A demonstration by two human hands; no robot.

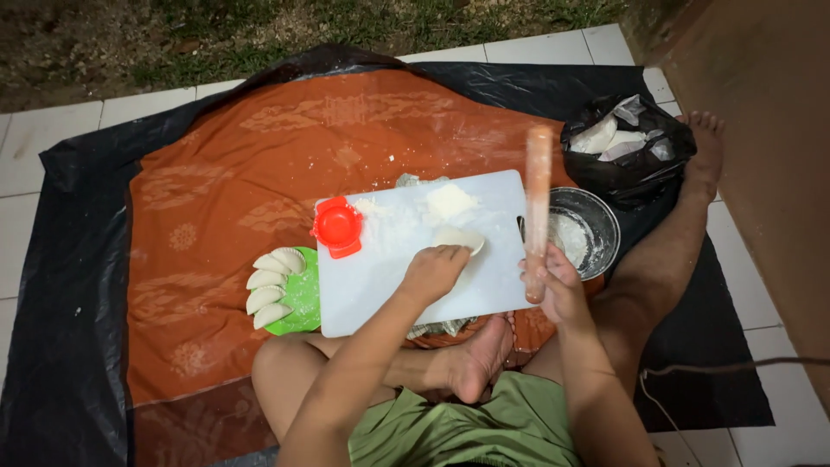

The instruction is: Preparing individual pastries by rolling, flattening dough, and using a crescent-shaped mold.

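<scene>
A smooth matt white plastic cutting board [406, 268] is being dusted with flour, laid over patterned orange cloth [233, 173] and glossy black plastic sheeting [78, 259]; a shiny metal bowl [596, 225] is being kept alongside.
</scene>
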